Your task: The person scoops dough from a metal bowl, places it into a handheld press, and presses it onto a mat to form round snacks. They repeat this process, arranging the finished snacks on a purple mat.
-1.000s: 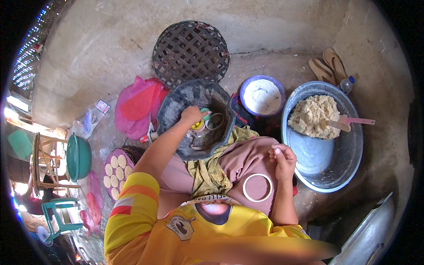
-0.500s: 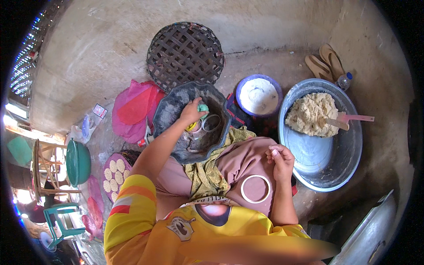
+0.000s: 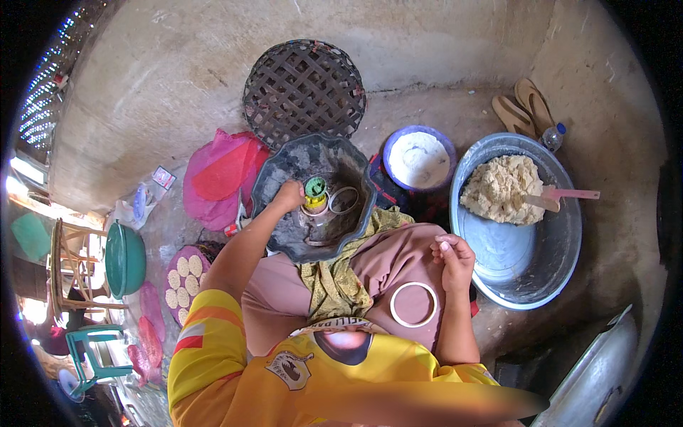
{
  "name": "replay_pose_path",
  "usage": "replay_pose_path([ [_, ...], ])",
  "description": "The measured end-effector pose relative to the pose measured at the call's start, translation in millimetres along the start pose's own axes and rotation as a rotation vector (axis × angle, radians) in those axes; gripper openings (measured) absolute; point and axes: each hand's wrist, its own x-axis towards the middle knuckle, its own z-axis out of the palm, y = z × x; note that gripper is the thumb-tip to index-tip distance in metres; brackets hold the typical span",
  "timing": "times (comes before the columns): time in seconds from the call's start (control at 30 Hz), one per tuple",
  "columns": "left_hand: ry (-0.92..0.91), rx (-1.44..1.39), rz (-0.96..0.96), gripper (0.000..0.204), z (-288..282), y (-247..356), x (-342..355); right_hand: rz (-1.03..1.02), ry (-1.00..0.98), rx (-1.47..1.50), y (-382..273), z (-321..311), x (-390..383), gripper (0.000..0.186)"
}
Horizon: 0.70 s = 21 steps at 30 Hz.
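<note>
My left hand (image 3: 289,196), its fingers curled, is over the dark scalloped basin (image 3: 270,158) by my lap. It is right beside a round green cup-like piece (image 3: 315,187) with a yellow part (image 3: 315,205) under it. What those fingers hold, if anything, is hidden. A pale ring (image 3: 344,200) lies to the right of the cup-like piece in the basin. Above my right knee my right hand (image 3: 455,257) is raised, fingers bent together, with nothing visible in them. Near it a white ring (image 3: 413,304) rests on my lap.
To the right stands a large blue-grey tub (image 3: 509,257) with dough (image 3: 504,188) and a pink-handled spatula (image 3: 573,193). A bowl of white powder (image 3: 420,158) is at its left. Beyond are a woven basket (image 3: 304,92) and sandals (image 3: 525,110). Round pale pieces (image 3: 188,281) lie at left.
My left hand has drawn back to the left and lower, off the green piece, which now shows its round opening. The right hand stays where it was.
</note>
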Motion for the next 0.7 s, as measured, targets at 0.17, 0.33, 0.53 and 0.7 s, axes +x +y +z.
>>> replay_pose_path([
  [0.17,0.117,0.012,-0.065,0.056,1,17,3,0.013,0.018,-0.011,0,0,1,0.01],
  [0.33,0.166,-0.03,-0.308,0.074,6,52,15,-0.009,-0.001,-0.006,0,1,1,0.01],
  [0.53,0.302,-0.04,-0.41,0.08,17,80,20,0.009,0.0,-0.001,-2,0,0,0.01],
  [0.7,0.282,-0.071,-0.347,0.073,8,71,21,-0.011,-0.016,-0.004,-3,1,1,0.011],
])
